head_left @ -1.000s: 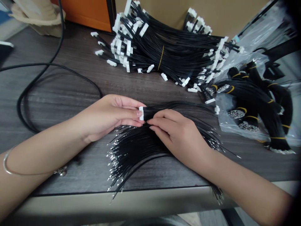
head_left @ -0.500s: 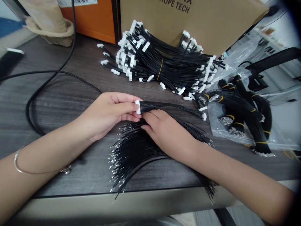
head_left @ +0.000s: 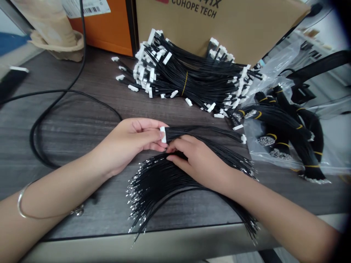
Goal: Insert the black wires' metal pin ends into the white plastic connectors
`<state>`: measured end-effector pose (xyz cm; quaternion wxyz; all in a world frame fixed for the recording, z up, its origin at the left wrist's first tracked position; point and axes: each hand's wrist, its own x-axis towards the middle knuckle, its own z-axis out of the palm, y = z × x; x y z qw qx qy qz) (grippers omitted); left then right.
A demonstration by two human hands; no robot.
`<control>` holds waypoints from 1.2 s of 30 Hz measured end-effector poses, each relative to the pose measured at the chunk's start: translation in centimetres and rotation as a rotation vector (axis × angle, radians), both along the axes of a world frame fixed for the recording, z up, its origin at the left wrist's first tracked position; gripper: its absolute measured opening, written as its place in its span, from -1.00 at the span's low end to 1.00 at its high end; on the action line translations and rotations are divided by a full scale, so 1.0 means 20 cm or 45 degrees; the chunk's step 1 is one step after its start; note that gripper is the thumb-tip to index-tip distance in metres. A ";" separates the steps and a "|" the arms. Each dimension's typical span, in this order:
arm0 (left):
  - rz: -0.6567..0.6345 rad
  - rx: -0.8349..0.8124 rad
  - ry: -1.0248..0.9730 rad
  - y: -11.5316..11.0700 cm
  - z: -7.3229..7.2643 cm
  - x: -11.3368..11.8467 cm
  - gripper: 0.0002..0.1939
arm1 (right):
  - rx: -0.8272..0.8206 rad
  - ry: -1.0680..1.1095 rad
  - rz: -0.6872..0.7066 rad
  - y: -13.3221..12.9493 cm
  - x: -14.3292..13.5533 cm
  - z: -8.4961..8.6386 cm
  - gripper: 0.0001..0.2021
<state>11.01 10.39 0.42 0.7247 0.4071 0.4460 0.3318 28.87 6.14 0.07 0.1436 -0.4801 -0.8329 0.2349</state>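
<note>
Slightly lower in the head view than 0.5 s ago sit both hands; the right hand's (head_left: 199, 157) thumb has come closer to its fingertips, with only a narrow gap now. Whether these fingers grip a wire I cannot tell; they rest at the upper edge of 1 fanned pile of silver-tipped black wires (head_left: 159, 177). Left-hand (head_left: 131, 137) fingers are clamped on 1 white connector (head_left: 164, 136), just above that pile. From it 1 strand of black wires (head_left: 200, 129) runs right, near 1 second connector (head_left: 244, 138). Behind, on the counter (head_left: 95, 113), lies 1 large heap of connector-ended cables (head_left: 170, 69) with 1 visible yellow band (head_left: 185, 83). Standing farther back: 1 orange box (head_left: 111, 31) and 1 brown box (head_left: 244, 25).
</note>
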 end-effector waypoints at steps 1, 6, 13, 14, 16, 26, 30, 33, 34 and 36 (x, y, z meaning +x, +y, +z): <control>-0.006 -0.002 0.003 0.00 0.00 0.00 -0.87 | 0.000 0.012 0.035 0.00 0.01 0.00 -0.92; -0.026 -0.005 0.086 0.00 0.00 0.01 -0.82 | 0.078 0.014 0.168 0.01 0.05 -0.02 -0.87; -0.023 -0.024 0.133 0.00 0.00 0.01 -0.80 | 0.240 -0.212 0.173 -0.03 0.04 -0.04 -0.83; -0.030 -0.020 0.138 0.00 0.00 0.01 -0.80 | 0.230 -0.211 0.189 -0.03 0.05 -0.03 -0.84; -0.048 -0.015 0.144 0.00 0.00 0.01 -0.80 | 0.198 -0.185 0.204 -0.02 0.05 -0.02 -0.85; -0.016 -0.015 0.117 0.00 0.00 0.02 -0.82 | 0.223 -0.231 0.229 -0.02 0.06 -0.02 -0.81; -0.043 0.007 0.112 0.00 0.00 0.02 -0.84 | 0.259 -0.223 0.188 -0.03 0.05 -0.02 -0.81; -0.086 0.045 0.155 0.00 0.00 0.02 -0.83 | 0.297 -0.078 0.110 -0.04 0.06 0.00 -0.83; -0.108 0.063 0.188 0.00 0.00 0.02 -0.81 | 0.297 -0.030 0.075 -0.04 0.06 0.01 -0.85; -0.153 0.106 0.279 -0.01 0.00 0.02 -0.78 | 0.279 0.032 -0.018 -0.04 0.07 0.02 -0.87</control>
